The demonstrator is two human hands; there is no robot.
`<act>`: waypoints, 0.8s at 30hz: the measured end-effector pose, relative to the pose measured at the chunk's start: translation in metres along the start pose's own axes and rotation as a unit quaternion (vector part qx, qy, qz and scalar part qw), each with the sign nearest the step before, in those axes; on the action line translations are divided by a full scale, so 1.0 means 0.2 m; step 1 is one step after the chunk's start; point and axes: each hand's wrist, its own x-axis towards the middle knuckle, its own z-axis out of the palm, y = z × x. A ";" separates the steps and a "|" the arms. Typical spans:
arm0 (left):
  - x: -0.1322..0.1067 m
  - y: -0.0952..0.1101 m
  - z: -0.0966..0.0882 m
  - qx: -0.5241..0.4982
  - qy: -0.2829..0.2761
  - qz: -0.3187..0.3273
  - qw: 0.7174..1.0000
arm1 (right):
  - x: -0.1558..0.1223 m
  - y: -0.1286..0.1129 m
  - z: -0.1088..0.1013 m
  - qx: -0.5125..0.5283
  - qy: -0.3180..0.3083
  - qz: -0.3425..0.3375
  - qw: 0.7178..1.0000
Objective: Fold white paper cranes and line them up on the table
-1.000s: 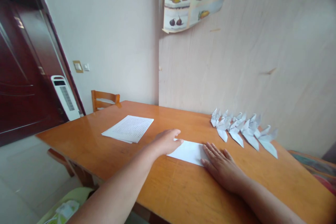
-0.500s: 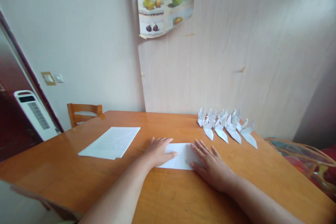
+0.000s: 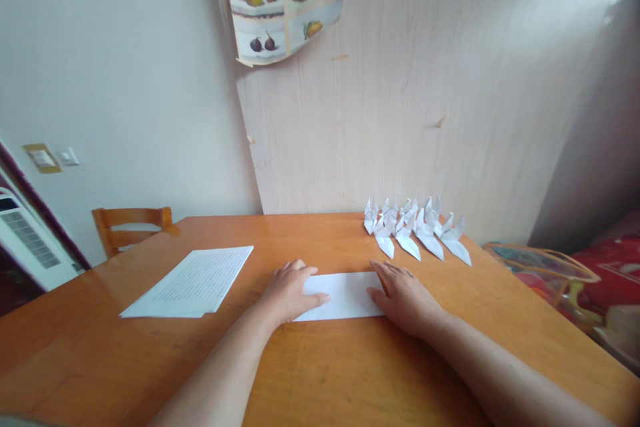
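A white sheet of paper (image 3: 345, 295), blank on top and folded to a long rectangle as far as I can see, lies flat on the wooden table (image 3: 320, 373). My left hand (image 3: 293, 290) rests over its left end, thumb stretched across the paper and fingers apart. Over the right end lies my right hand (image 3: 403, 293), its thumb and fingers spread along the edge. Neither hand lifts the sheet. Beyond my right hand stand several folded white paper cranes (image 3: 415, 230) in two rows.
A stack of printed sheets (image 3: 193, 281) lies on the table to the left. Behind the table's far left corner stands a wooden chair (image 3: 133, 227). A fruit picture (image 3: 285, 10) hangs on the wall. At the right edge are a clear bag (image 3: 543, 273) and red fabric (image 3: 610, 263).
My right hand has shifted outward to the right end of the paper, uncovering more of it. My left hand stays on the left end. The camera view has turned slightly right.
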 end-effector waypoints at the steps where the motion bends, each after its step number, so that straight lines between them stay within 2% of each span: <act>1: 0.00 0.00 0.00 -0.001 0.000 0.000 1.000 | 0.00 0.00 0.00 -0.002 -0.008 -0.001 1.000; 10: 0.01 0.00 -0.01 -0.017 0.006 0.001 1.000 | -0.02 -0.04 -0.02 -0.008 -0.032 -0.002 0.999; 16: 0.02 0.02 0.00 -0.048 0.025 -0.023 0.998 | -0.03 -0.06 -0.03 0.010 -0.017 -0.004 1.000; 20: 0.02 0.01 0.02 -0.160 0.015 -0.056 0.985 | -0.02 -0.05 -0.03 0.056 -0.005 0.022 0.998; 24: 0.02 0.03 -0.02 -0.319 0.030 -0.055 0.946 | 0.01 -0.01 0.00 0.149 0.040 0.054 0.987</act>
